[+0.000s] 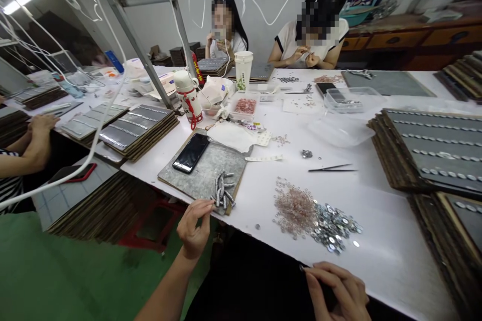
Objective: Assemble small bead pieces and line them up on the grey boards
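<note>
Left hand at the small stacks on the grey board, right hand low at the surface edge.

I see my left hand [195, 228] in the lower middle of the frame, its fingers [205, 206] pinched together just beside the silver stacks [223, 189] on the grey board [205, 168]. I would pinch one stack by its end, slowly, so the others do not roll. My right hand [337, 291] is curled at the lower right; I cannot tell if it holds something. The ring pile [316, 215] lies near on the white surface [384, 230], tweezers [331, 168] behind it. A phone [191, 152] crowds the board, and card trays [433, 148] stand at right.
</note>
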The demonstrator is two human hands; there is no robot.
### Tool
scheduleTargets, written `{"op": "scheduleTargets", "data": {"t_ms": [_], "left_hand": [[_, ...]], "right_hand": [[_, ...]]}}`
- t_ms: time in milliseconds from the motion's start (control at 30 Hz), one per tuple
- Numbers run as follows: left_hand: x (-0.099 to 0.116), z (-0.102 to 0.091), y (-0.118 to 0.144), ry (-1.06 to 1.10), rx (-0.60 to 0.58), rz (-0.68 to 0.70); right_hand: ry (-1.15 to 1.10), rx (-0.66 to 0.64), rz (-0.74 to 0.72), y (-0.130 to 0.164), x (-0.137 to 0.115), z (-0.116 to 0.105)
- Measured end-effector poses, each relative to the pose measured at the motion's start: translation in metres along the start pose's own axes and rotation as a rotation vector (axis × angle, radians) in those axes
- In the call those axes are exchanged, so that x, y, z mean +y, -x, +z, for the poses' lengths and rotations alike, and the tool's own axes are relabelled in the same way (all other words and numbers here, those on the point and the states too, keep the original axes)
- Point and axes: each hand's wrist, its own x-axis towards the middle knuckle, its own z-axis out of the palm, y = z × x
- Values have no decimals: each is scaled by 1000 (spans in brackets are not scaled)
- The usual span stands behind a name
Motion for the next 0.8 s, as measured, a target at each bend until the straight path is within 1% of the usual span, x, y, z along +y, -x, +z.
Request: {"op": "scheduleTargets", "data": {"t_ms": [67, 133, 200, 267, 300, 367, 467, 533, 567, 600, 667, 733, 800], "left_hand": [[1, -2, 0, 6, 32, -48], [7, -2, 1, 29, 25, -93], [20, 0, 5, 91, -34, -124], [41, 6, 14, 198, -116, -165], [54, 10, 21, 276, -161, -208], [81, 18, 35, 496, -285, -348], [113, 29, 55, 762, -516, -723], [125, 32, 63, 858, -643, -968], [127, 33, 64, 896, -674, -1072], [128, 34, 65, 933, -682, -1162], [126, 36, 63, 992, -652, -1296], [122, 37, 59, 1022, -628, -1373], [119, 37, 55, 1032, -640, -1414]], "right_hand": [[4, -8, -3, 0, -1, -1], [8, -19, -2, 1, -1, -1], [6, -21, -1, 1, -1, -1], [-9, -13, -8, 1, -2, -1], [-18, -8, -14, 1, -2, -1], [-37, -5, -27, 0, -3, -2], [-57, -21, -25, 1, -7, -4], [-63, -28, -2, 2, -10, -6], [-66, -29, 13, 3, -11, -7], [-69, -29, 30, 4, -13, -8], [-72, -39, 64, 5, -17, -9], [-72, -52, 97, 6, -20, -10], [-74, -66, 122, 7, -23, -10]]}}
